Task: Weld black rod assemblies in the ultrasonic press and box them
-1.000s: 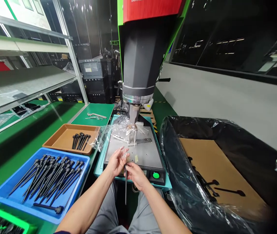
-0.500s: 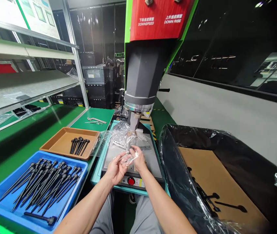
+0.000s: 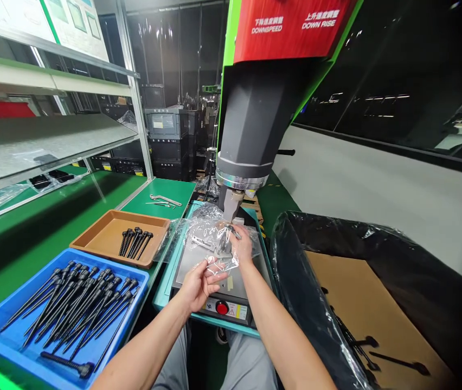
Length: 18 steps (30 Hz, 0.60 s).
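Note:
Clear plastic film [image 3: 210,230] is spread over the grey metal base [image 3: 182,265] of the press. With its fingers curled round the film's near edge, my left hand [image 3: 200,281] is palm up. My right hand [image 3: 242,244] is farther forward, at the metal fixture under the press horn [image 3: 231,206]. Its fingers are pinched near a small dark part that is too hidden to make out. A red button [image 3: 222,308] is on the front of the base, below both hands.
A blue tray [image 3: 133,319] full of black ribbed parts and a brown tray [image 3: 92,230] with several more stand at the left. Wrenches [image 3: 166,200] lie behind them. A black-lined box [image 3: 296,303] with cardboard and black parts is at the right.
My right hand has moved forward and right to the fixture, away from my left hand, whose fingers have spread a little. The whole view has shifted slightly.

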Motion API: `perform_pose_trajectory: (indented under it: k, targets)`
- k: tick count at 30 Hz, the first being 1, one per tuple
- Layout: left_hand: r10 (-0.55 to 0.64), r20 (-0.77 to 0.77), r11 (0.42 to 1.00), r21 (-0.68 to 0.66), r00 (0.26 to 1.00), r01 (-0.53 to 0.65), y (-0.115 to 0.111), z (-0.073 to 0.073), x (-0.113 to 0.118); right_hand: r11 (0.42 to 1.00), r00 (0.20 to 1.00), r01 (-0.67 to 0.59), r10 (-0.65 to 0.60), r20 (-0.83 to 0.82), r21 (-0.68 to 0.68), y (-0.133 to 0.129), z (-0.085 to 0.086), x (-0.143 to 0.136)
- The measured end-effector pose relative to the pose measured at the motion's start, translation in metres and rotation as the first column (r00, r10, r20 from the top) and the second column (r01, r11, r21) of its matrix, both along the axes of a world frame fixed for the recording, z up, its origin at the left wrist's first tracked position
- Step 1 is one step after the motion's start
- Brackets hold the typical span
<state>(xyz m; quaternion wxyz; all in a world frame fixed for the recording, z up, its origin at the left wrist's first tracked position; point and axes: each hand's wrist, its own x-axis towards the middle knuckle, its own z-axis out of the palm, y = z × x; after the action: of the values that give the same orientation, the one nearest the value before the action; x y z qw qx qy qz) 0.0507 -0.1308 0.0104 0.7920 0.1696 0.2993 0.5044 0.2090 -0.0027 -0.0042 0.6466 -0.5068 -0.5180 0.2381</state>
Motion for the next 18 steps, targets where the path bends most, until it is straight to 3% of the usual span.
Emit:
perform_pose_trajectory:
  k: [6,10,18]
  targets:
    - [0.015,-0.024,1.0,0.006,1.0,-0.015,0.008,-0.001,0.0,0.981,0.974,-0.152,0.128,-0.186,-0.123,0.022,0.003,-0.002]
    - [0.007,-0.023,1.0,0.014,1.0,-0.007,0.013,-0.002,0.0,0.961,0.956,-0.229,0.192,-0.224,-0.156,0.035,-0.001,0.0]
    - [-0.008,-0.035,1.0,-0.002,0.999,0.008,0.015,-0.007,0.0,0.907,0.912,-0.376,0.327,-0.246,-0.191,0.031,0.003,0.012]
